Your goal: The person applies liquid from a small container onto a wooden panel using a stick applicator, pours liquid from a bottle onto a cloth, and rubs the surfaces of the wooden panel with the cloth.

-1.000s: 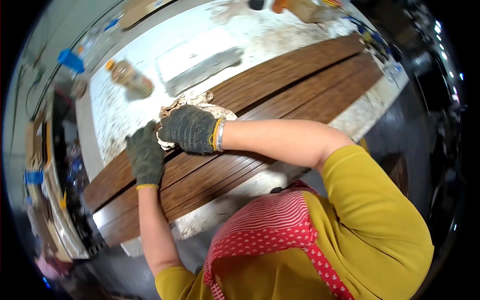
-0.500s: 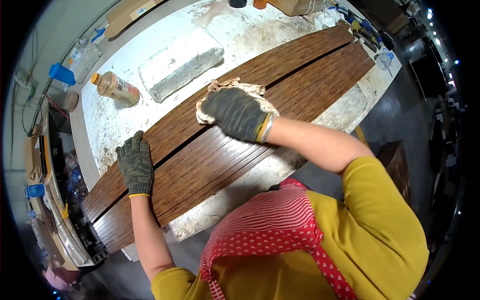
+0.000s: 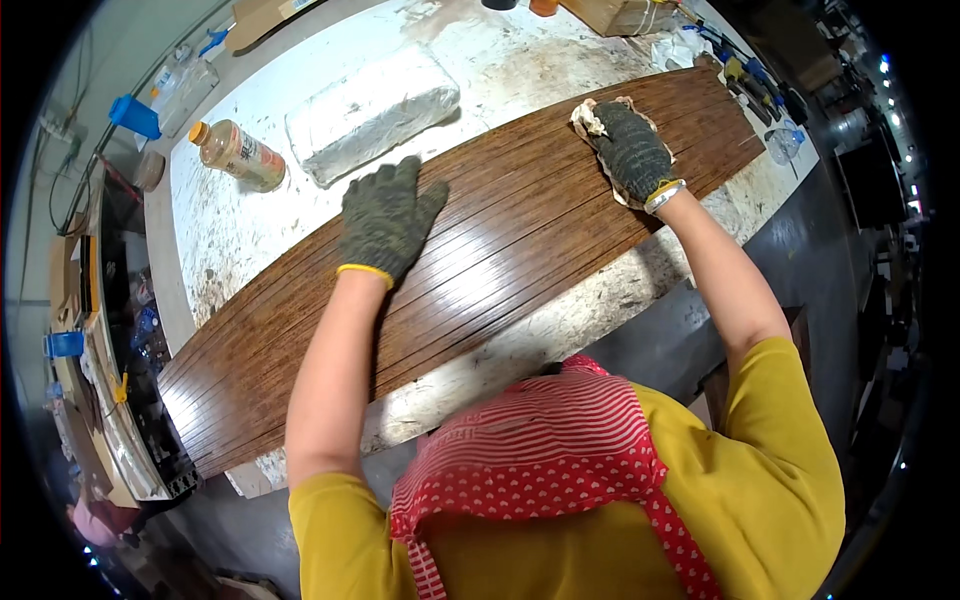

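Brown grooved wooden boards (image 3: 480,270) lie side by side across the table, with no wide gap between them. My left hand (image 3: 388,220), in a dark knitted glove with a yellow cuff, rests flat on the far part of the boards with fingers spread. My right hand (image 3: 632,150), gloved the same way, presses a crumpled pale cloth (image 3: 588,120) onto the boards toward their right end. The cloth shows around the glove's edges; its middle is hidden under the palm.
Behind the boards, a white wrapped block (image 3: 370,115) and an orange-capped plastic bottle (image 3: 238,157) are on the stained white table (image 3: 520,75). Several hand tools (image 3: 750,85) and a clear bottle (image 3: 783,145) crowd the right end. A cardboard box (image 3: 620,15) stands at the back.
The dark gap between the boards has closed. My left hand has shifted right and farther from me along the boards; my right hand has carried the cloth toward their right end.
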Demonstrator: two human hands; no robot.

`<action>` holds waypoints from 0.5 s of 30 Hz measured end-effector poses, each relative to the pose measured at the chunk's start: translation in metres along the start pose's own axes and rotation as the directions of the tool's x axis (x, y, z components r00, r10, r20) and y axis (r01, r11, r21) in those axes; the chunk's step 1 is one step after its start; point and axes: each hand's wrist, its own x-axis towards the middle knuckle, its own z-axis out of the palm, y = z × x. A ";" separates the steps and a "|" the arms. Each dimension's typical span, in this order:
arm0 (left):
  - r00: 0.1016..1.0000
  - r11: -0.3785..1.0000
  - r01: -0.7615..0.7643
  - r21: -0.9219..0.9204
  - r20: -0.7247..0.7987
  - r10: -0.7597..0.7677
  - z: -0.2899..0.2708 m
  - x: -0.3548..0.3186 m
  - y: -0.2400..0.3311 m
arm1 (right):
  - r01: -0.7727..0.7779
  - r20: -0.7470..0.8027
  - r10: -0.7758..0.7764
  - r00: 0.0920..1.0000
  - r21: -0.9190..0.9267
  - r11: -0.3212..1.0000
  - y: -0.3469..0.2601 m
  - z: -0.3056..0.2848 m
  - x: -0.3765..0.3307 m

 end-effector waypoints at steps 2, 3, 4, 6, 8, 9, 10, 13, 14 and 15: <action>0.998 0.999 -0.027 0.026 -0.053 0.028 0.005 0.010 0.005 | -0.027 0.083 0.031 0.996 -0.045 0.999 0.000 0.001 -0.002; 0.998 0.999 -0.043 0.013 -0.053 0.043 0.006 0.013 0.004 | -0.032 0.162 0.033 0.986 -0.003 0.999 0.003 0.002 -0.003; 0.999 0.999 -0.030 0.014 -0.029 0.031 0.007 0.015 0.002 | -0.023 0.143 0.016 0.990 0.042 0.999 0.006 0.005 -0.004; 0.998 1.000 -0.021 0.006 -0.057 0.021 0.009 0.020 -0.002 | -0.012 0.124 0.002 0.992 0.086 0.996 0.011 0.011 -0.006; 0.999 0.999 0.002 -0.044 -0.050 -0.004 0.009 0.022 -0.004 | -0.096 0.104 0.080 0.991 0.154 0.983 0.016 0.010 -0.005; 0.999 0.999 0.039 -0.024 -0.008 -0.040 0.010 0.022 -0.004 | -0.153 0.175 0.128 0.976 0.141 0.978 0.017 0.005 -0.003; 0.999 1.000 0.027 -0.004 -0.031 -0.027 0.010 0.023 -0.004 | -0.001 0.076 -0.005 0.997 0.079 0.997 0.014 -0.003 0.001; 0.998 1.000 0.022 0.015 -0.057 -0.021 0.009 0.022 -0.002 | 0.046 0.111 -0.059 0.992 0.120 0.992 -0.010 -0.043 0.021; 0.998 0.999 0.036 0.019 -0.057 -0.035 0.009 0.021 -0.001 | -0.123 0.270 0.066 0.961 0.199 0.972 -0.022 -0.059 0.031; 0.998 0.999 0.031 0.011 -0.060 -0.030 0.008 0.022 0.000 | -0.284 0.425 0.121 0.897 0.346 0.894 -0.039 -0.073 0.044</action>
